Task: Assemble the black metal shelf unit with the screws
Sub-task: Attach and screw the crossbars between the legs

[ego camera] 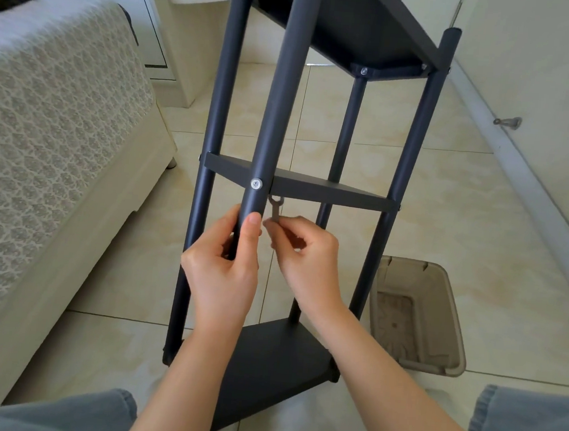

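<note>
The black metal shelf unit [326, 193] stands on the tiled floor in front of me, with three black shelves fixed between round posts. A silver screw [256, 183] sits in the near post [276, 94] at the level of the middle shelf. My left hand [227, 265] grips this post just below the screw, thumb on its front. My right hand [302, 254] pinches a small flat metal wrench [275, 208], whose open end points up beside the post, right under the middle shelf's edge.
A bed with a patterned cover [51, 147] runs along the left. A beige plastic bin [417, 313] stands on the floor to the right of the shelf. A white door with a stopper [508, 123] is at the right. My knees in jeans [529, 429] show at the bottom.
</note>
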